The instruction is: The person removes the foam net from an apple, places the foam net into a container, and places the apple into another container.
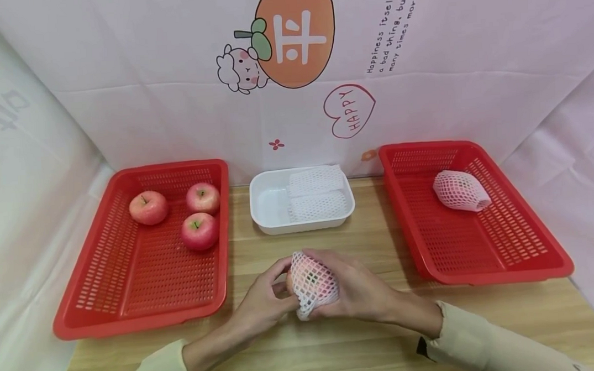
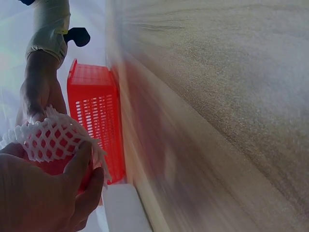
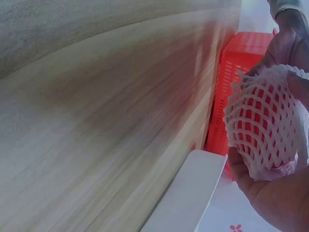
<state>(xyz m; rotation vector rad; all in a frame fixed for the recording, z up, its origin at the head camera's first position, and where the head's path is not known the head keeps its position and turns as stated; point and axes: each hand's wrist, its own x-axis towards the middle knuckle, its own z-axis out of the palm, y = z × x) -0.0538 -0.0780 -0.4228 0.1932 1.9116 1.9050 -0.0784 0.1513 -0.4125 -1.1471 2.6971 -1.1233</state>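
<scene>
An apple in a white foam net is held between both hands above the table's front middle. The left hand pinches the net's left edge, where part of the apple shows bare. Around the right side of the netted apple curl the fingers of the right hand. In the left wrist view the net covers part of the red fruit, with the left hand gripping its edge. The right wrist view shows the net stretched over the apple, the right hand cupping it from below.
A red basket at left holds three bare apples. In the right-hand red basket lies one netted apple. Between them, a white tray holds foam nets. A printed white cloth hangs behind.
</scene>
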